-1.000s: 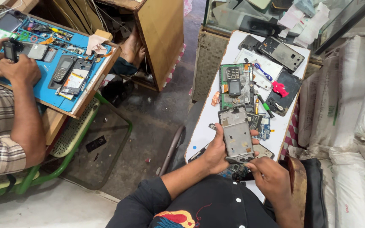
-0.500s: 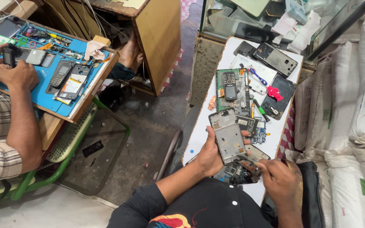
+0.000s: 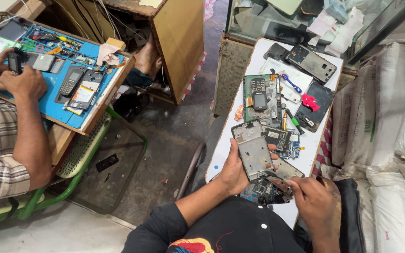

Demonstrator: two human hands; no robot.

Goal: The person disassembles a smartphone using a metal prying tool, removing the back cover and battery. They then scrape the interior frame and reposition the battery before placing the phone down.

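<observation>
Hands are working low over a narrow white table [image 3: 221, 154]: the left hand [image 3: 233, 169] is gripping a stripped smartphone frame [image 3: 253, 151] by its lower edge, thumb along the left side, holding it face-up and tilted just above the tabletop. The right hand [image 3: 312, 202] is pinching a small metal part [image 3: 277, 180] against the frame's bottom corner, fingers curled tight around it; what kind of tool or part it is cannot be told. Under both hands a dark circuit board [image 3: 261, 192] is lying on the table. Just beyond the frame a black battery [image 3: 276, 138] and a blue circuit board [image 3: 294, 147] are sitting side by side. Farther up, a black keypad phone [image 3: 258, 93] is resting on a green mat [image 3: 247, 91], with a red plastic piece [image 3: 310, 101] lying on a dark phone back cover [image 3: 324, 96] to its right. At the far end an open grey phone housing [image 3: 311, 62] is lying near a glass case [image 3: 258, 23]. Well apart on the left, another person's hands [image 3: 17, 77] are holding a small dark phone over a blue work mat [image 3: 52, 105].
</observation>
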